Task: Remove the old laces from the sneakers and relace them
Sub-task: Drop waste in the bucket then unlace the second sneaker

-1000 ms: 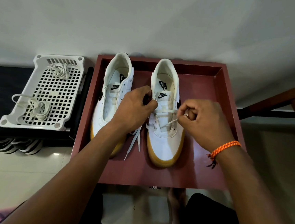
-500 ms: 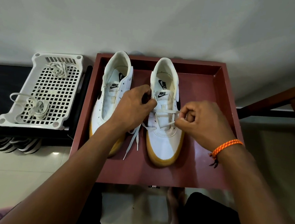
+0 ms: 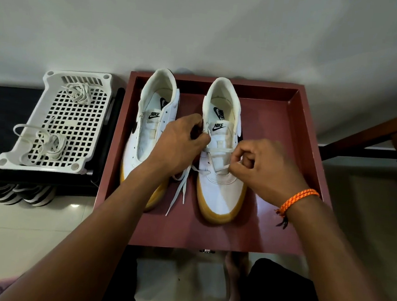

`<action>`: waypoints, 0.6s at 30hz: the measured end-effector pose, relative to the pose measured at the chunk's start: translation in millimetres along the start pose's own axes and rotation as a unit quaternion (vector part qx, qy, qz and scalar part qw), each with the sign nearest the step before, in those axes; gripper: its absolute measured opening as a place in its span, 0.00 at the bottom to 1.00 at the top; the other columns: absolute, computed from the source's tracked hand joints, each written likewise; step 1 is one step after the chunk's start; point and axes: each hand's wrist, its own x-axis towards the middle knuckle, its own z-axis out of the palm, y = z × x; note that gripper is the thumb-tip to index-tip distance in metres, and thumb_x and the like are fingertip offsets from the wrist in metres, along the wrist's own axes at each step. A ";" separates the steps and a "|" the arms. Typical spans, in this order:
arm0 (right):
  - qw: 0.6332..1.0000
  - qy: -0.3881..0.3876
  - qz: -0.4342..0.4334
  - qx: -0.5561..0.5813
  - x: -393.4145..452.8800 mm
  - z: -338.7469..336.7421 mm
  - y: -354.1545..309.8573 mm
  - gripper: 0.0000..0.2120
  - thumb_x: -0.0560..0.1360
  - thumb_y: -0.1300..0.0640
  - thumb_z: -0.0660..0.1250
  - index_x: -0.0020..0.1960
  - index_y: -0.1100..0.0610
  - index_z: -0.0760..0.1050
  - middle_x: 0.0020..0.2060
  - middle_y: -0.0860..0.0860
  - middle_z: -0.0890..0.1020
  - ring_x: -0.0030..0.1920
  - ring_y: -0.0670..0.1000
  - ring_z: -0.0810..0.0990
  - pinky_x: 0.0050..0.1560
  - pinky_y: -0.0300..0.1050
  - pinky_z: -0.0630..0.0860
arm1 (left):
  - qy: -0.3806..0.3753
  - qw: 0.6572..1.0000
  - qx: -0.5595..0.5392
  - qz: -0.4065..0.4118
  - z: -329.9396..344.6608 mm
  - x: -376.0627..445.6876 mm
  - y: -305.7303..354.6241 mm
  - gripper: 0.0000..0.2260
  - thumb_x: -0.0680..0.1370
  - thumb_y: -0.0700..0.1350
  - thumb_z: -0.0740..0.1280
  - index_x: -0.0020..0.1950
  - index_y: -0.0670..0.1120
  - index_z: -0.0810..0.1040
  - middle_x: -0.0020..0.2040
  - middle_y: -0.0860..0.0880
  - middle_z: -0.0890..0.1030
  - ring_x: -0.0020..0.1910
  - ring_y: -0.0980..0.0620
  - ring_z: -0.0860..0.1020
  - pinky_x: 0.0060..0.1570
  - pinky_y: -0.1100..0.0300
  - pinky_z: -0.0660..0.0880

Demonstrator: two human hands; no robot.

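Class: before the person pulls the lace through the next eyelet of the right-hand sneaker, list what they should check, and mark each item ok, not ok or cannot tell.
1. Right hand pinches the lace end: ok.
2. Left hand steadies the right-hand sneaker at its eyelet side: ok.
3. Lace free of twists under the hands: cannot tell.
4. Loose lace ends hang clear between the shoes: ok.
5. Left-hand sneaker laced: not ok, its eyelets are bare.
6. Spare laces lie in the white basket: ok.
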 end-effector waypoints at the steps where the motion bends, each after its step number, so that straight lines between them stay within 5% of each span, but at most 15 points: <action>1: 1.000 0.021 0.004 0.012 -0.2 -4.6 2.6 0.04 0.70 0.55 0.71 0.37 0.51 0.78 0.23 0.47 0.75 0.25 0.46 0.71 0.32 0.48 0.74 | -0.002 1.000 -0.002 0.000 -0.1 0.1 0.3 0.08 0.81 0.43 0.68 0.47 0.39 0.76 0.42 0.40 0.81 0.42 0.39 0.79 0.45 0.41 0.77; 6: 0.999 0.036 -0.003 0.006 -1.6 -0.5 2.1 0.03 0.71 0.55 0.70 0.39 0.50 0.77 0.24 0.45 0.74 0.27 0.46 0.71 0.32 0.48 0.75 | -0.003 1.000 -0.005 -0.005 -0.4 -0.1 0.7 0.08 0.81 0.43 0.68 0.47 0.39 0.75 0.42 0.40 0.81 0.41 0.40 0.78 0.43 0.48 0.75; 11: 0.998 -0.018 -0.027 -0.051 -3.3 24.2 -8.0 0.05 0.71 0.45 0.65 0.43 0.45 0.75 0.26 0.43 0.74 0.45 0.48 0.76 0.42 0.55 0.80 | -0.001 1.000 0.003 -0.001 -1.1 0.6 -0.7 0.08 0.81 0.43 0.68 0.48 0.38 0.76 0.43 0.40 0.81 0.44 0.40 0.79 0.46 0.42 0.77; 16: 1.000 0.001 -0.013 -0.009 0.0 11.2 -4.8 0.09 0.67 0.42 0.63 0.35 0.47 0.74 0.28 0.42 0.78 0.34 0.42 0.74 0.53 0.58 0.82 | -0.001 1.000 0.003 0.004 -1.1 0.2 0.1 0.08 0.81 0.43 0.68 0.48 0.38 0.76 0.43 0.40 0.81 0.43 0.40 0.79 0.45 0.42 0.77; 18: 1.000 0.018 0.011 0.014 0.3 4.9 -3.9 0.10 0.65 0.43 0.65 0.34 0.49 0.75 0.27 0.43 0.78 0.29 0.44 0.74 0.40 0.50 0.80 | -0.002 1.000 0.004 0.005 -1.3 0.2 0.0 0.08 0.81 0.43 0.68 0.48 0.38 0.77 0.43 0.40 0.81 0.43 0.40 0.78 0.45 0.42 0.77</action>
